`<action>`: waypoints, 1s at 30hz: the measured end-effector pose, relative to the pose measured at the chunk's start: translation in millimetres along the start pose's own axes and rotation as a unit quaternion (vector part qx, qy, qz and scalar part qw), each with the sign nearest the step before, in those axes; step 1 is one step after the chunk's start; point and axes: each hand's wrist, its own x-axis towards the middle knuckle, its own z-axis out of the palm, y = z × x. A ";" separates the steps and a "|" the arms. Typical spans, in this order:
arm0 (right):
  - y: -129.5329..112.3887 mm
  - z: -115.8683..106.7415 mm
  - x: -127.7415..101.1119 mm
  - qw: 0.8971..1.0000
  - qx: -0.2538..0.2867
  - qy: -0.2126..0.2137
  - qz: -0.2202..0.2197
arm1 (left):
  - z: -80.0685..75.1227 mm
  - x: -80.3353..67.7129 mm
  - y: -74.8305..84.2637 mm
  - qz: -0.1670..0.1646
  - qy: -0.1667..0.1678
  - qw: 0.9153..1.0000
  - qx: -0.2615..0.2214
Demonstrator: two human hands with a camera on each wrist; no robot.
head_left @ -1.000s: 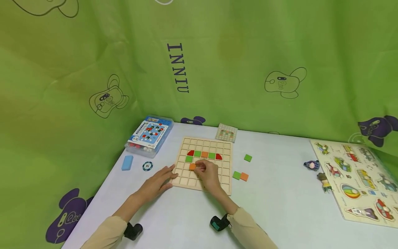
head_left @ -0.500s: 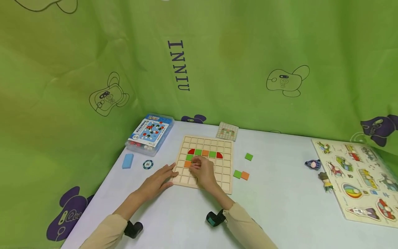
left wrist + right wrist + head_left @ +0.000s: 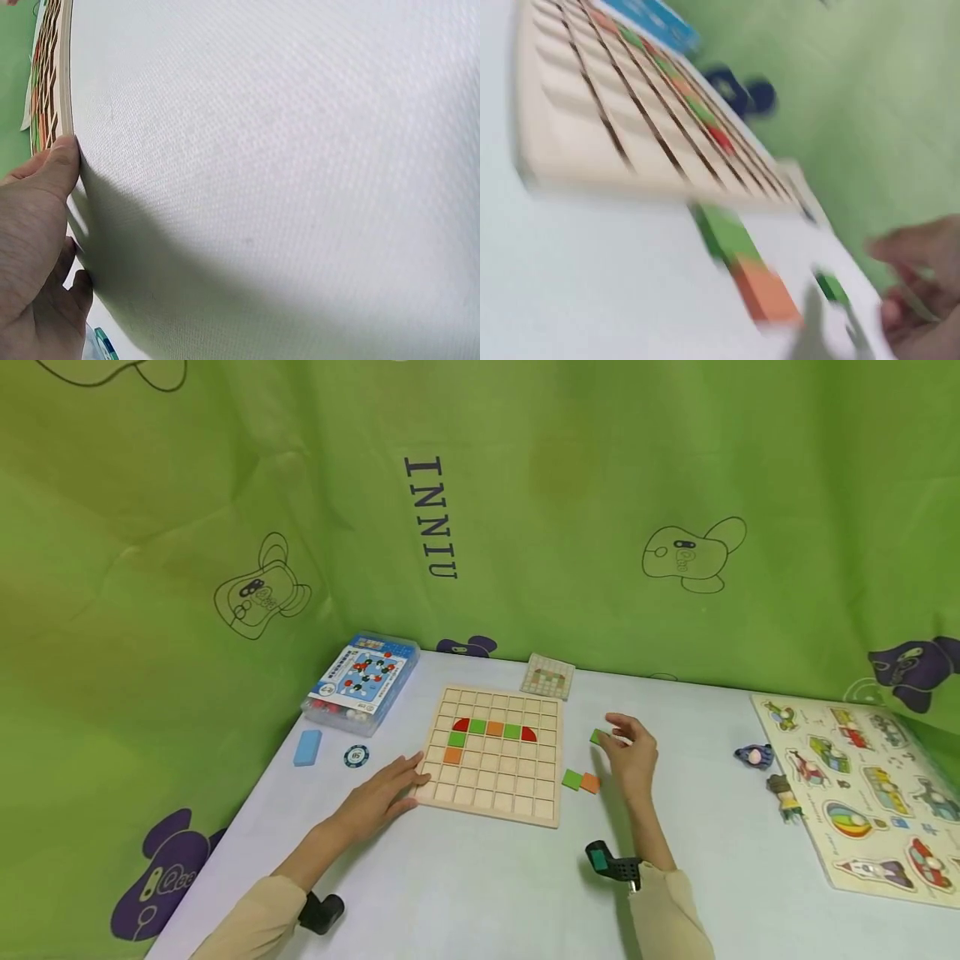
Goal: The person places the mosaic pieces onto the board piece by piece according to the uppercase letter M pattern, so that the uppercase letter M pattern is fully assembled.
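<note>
A wooden grid board (image 3: 495, 785) lies on the table, holding red, green and orange tiles in some cells. My left hand (image 3: 381, 795) rests at the board's left front corner, fingers fairly straight; the left wrist view shows a fingertip (image 3: 66, 146) touching the rim. Right of the board, my right hand (image 3: 633, 758) reaches over a small green tile (image 3: 596, 737), thumb and fingers parted. From the blurred right wrist view, that tile (image 3: 831, 286) appears to lie on the table, apart from the fingers. A second green tile (image 3: 572, 778) and an orange tile (image 3: 590, 783) lie touching nearer me.
Behind the board lies a small pattern card (image 3: 548, 677). To the left are a plastic case (image 3: 362, 685), a blue block (image 3: 307, 748) and a round chip (image 3: 356, 756). Two small figures (image 3: 753, 757) and a picture puzzle board (image 3: 862, 802) lie far right.
My right hand set the orange tile into a cell below the left green one, let go, and moved right to the loose green tile. The left hand stayed at the board's corner.
</note>
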 end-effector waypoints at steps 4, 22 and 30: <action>19.3 -18.1 10.0 0.994 -0.096 -0.054 0.008 | -0.4 -1.6 -0.7 -0.005 0.002 1.000 0.004; 10.2 -0.1 -6.1 0.995 0.040 -0.087 0.042 | -0.2 0.0 0.1 -0.005 -0.004 1.000 -0.007; 4.8 30.1 -17.2 0.992 0.063 -0.101 0.030 | 1.4 -0.7 -0.8 -0.006 0.000 1.000 -0.008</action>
